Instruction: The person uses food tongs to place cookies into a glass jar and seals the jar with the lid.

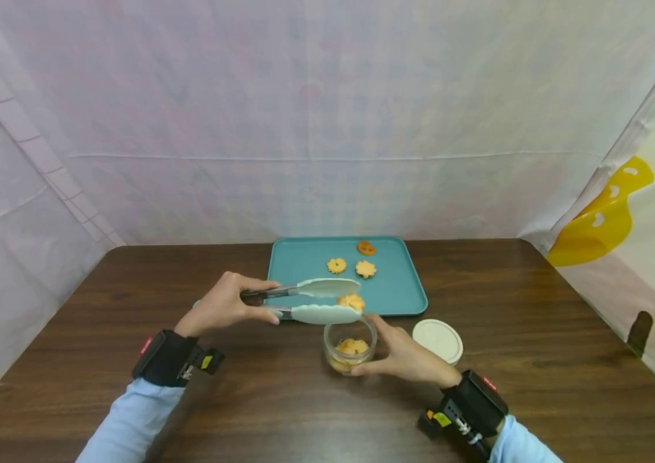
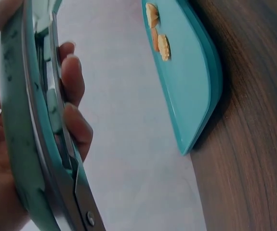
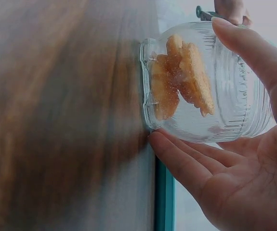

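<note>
My left hand (image 1: 220, 307) grips a pair of tongs (image 1: 327, 314) with pale green heads. A scalloped cookie (image 1: 351, 302) shows between the tong heads, above the near edge of the blue-green tray (image 1: 399, 286); whether both heads touch it, I cannot tell. Below the heads, a small glass jar (image 3: 227, 91) stands upright and uncovered on the table, with several cookies (image 3: 193, 77) inside. My right hand (image 1: 399, 354) holds the jar from its right side, thumb and fingers around the glass. The left wrist view shows fingers (image 2: 73, 79) wrapped around the tong arms.
On the tray lie a pretzel (image 1: 365, 248), a round cookie with a hole (image 1: 336, 265) and a flower-shaped cookie (image 1: 365, 269). A white round lid (image 1: 437, 341) rests on the brown wooden table (image 1: 235, 411), right of the jar. Behind the table hangs a pale cloth (image 1: 304, 193).
</note>
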Tool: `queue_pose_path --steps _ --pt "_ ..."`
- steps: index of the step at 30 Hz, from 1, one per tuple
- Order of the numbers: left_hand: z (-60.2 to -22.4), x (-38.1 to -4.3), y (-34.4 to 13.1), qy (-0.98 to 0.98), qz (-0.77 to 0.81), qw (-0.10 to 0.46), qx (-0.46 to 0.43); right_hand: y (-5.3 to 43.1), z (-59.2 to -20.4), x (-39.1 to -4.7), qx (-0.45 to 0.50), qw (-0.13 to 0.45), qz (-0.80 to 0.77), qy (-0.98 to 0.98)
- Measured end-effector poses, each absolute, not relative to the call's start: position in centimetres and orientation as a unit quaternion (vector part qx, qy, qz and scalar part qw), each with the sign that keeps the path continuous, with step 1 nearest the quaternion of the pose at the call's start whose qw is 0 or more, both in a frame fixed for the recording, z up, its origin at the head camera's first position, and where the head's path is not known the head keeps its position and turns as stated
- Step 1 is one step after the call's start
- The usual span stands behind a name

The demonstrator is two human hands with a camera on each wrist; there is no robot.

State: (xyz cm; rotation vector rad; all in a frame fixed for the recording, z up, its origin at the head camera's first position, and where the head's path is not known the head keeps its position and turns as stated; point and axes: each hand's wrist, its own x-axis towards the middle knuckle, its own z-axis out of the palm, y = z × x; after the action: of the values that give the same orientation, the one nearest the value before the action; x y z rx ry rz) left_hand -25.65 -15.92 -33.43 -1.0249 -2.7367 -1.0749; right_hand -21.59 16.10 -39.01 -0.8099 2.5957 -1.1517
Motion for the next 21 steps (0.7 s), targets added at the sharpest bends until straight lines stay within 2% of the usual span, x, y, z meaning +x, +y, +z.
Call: queue_pose_path --steps 8,13,21 --pt "-33.83 -25.7 -15.89 -0.853 -0.364 -0.026 -0.374 16.04 -39.07 -21.76 -0.276 0.087 -0.383 0.877" --pt "-34.06 -25.69 -15.77 -0.846 -0.364 -0.03 -0.387 16.05 -39.06 -21.68 -0.282 0.077 -0.38 0.878" --pt "-34.02 -25.44 -15.58 -0.837 -0.363 -0.039 -0.407 16.15 -38.88 -21.54 -0.275 0.096 -0.385 0.876"
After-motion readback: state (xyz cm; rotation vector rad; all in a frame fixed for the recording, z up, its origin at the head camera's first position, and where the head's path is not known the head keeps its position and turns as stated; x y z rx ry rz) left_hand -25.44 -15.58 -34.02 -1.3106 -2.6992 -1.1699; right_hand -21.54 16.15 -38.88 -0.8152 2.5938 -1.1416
